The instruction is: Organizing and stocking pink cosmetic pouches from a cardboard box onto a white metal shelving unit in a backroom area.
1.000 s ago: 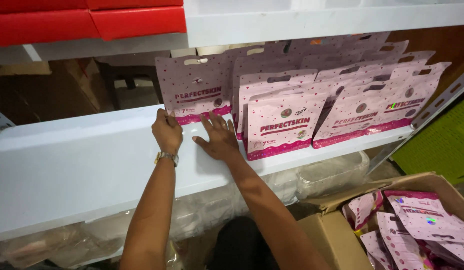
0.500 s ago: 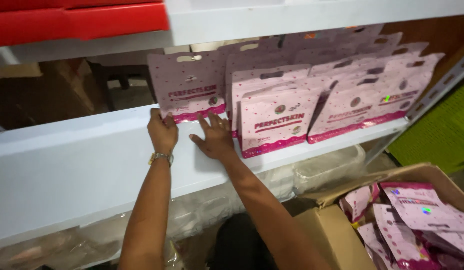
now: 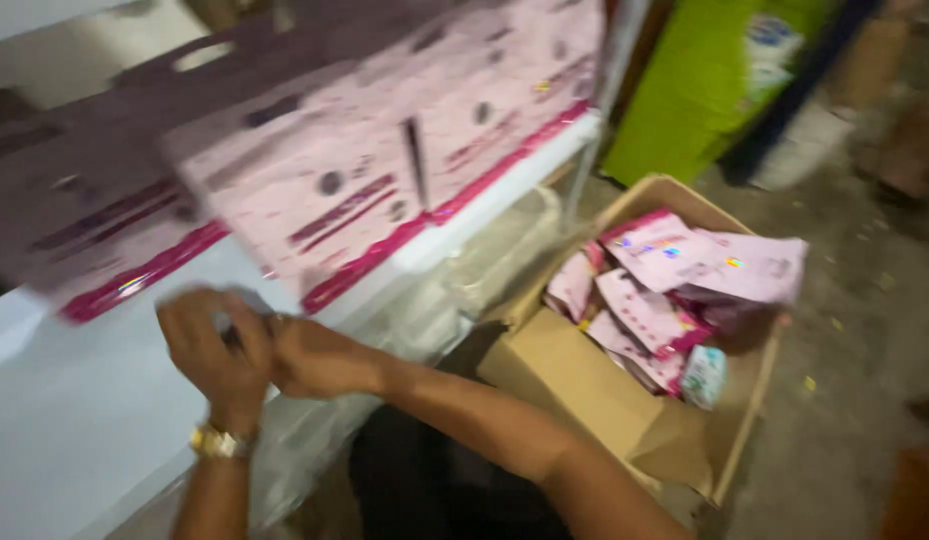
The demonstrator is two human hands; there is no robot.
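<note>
Your left hand [image 3: 213,350] and right hand [image 3: 320,355] meet at the near edge of the white shelf [image 3: 75,420], fingers curled against each other; motion blur hides whether either grips anything. Just beyond them, pink pouches [image 3: 315,190] stand in rows along the shelf. To the right, on the floor, an open cardboard box [image 3: 585,390] holds more pink pouches lying loose.

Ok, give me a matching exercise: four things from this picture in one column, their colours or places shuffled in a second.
Things:
1. cardboard box
2. shelf
3. wristwatch
4. panel

Descriptions:
A. bright green, beyond the shelf's right end
B. on the left hand's wrist
C. white, bearing upright pink pouches
D. on the floor, holding loose pink pouches

Pairs: 1-D, 2-C, 3-B, 4-A
</note>
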